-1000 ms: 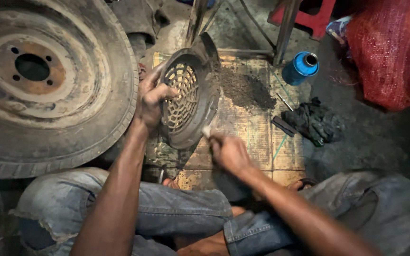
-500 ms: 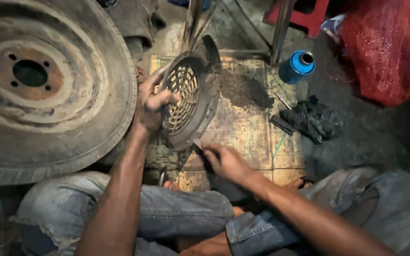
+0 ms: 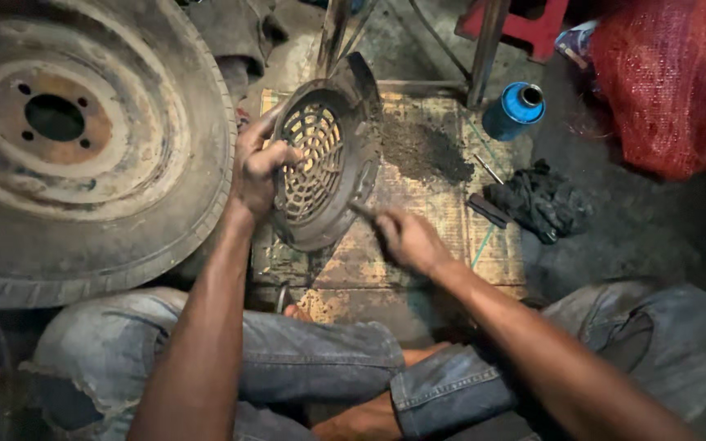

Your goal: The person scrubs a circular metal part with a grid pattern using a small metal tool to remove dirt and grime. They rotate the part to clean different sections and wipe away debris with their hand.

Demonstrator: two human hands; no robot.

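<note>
L hand is clamped on the left rim of a round metal grille cover, fingers hooked thru the holes. Cover stands tilted on its edge on a dirty cardboard sheet on the floor, near the sheet's top-left corner. R hand is closed round a thin tool; its tip touches the cover's lower right rim. A pile of dark dirt lies by the sheet's top edge. A big old tyre w/ rim lies just left. A blue can and a black rag sit off the sheet's right edge.
</note>
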